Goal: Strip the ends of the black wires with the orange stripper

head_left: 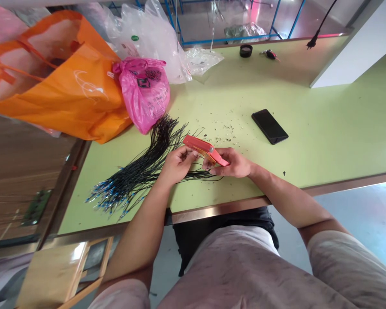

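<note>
Crowding the pale-green bench point(328, 137), a bulky orange bag point(83, 98) and knotted pink plastic bag point(144, 94) stand beside thin black blue-tipped wires point(138, 165). Above, the right hand point(234, 162) grips a red plier-like tool point(197, 142); the left hand point(178, 165) pinches something unclear beside it.

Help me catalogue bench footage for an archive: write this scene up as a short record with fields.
surface: flat light-green tabletop
right grip: closed around one end of a red, elongated hand tool
left grip: fingers curled by the tool's other end; whether they hold anything is unclear
left side: bundle of thin black wires with blue-and-silver ends
beyond tool: small dark scraps, scattered
right side: black rectangular smartphone, lying flat
far left: large orange bag; tied pink plastic bag
</note>
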The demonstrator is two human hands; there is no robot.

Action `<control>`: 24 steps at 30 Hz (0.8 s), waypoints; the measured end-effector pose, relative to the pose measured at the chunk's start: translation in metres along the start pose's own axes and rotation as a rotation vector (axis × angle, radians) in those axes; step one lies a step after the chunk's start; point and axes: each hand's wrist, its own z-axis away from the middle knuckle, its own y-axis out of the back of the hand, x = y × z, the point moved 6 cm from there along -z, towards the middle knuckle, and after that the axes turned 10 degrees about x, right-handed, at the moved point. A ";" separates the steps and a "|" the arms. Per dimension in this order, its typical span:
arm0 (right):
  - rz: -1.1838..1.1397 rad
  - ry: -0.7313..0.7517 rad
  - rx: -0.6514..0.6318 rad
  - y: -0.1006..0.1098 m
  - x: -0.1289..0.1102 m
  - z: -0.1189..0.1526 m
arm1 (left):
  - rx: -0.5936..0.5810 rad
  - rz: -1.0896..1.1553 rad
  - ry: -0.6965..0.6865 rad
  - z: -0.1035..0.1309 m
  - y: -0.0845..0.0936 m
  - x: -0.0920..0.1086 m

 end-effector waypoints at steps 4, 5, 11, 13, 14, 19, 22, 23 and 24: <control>-0.029 -0.027 -0.011 0.001 0.000 0.000 | 0.076 -0.124 -0.005 -0.004 0.010 -0.004; -0.036 -0.031 -0.014 0.001 0.000 0.000 | 0.102 -0.182 -0.018 -0.005 0.014 -0.005; -0.067 -0.040 -0.012 0.001 0.000 -0.001 | 0.054 -0.419 -0.058 -0.008 0.021 -0.014; -0.084 -0.059 -0.014 0.001 0.000 -0.001 | 0.040 -0.498 -0.097 -0.008 0.021 -0.014; -0.093 -0.071 -0.015 0.001 0.001 0.000 | 0.039 -0.554 -0.115 -0.008 0.021 -0.014; -0.123 -0.111 -0.034 0.001 0.000 0.002 | 0.103 -0.861 -0.098 -0.011 0.033 -0.014; -0.125 -0.124 -0.045 0.001 0.000 0.002 | 0.196 -0.928 -0.092 -0.013 0.043 -0.014; -0.124 -0.127 -0.046 0.001 0.001 0.001 | 0.233 -0.920 -0.122 -0.013 0.044 -0.011; -0.122 -0.128 -0.044 0.001 0.001 0.001 | 0.269 -0.891 -0.177 -0.013 0.045 -0.007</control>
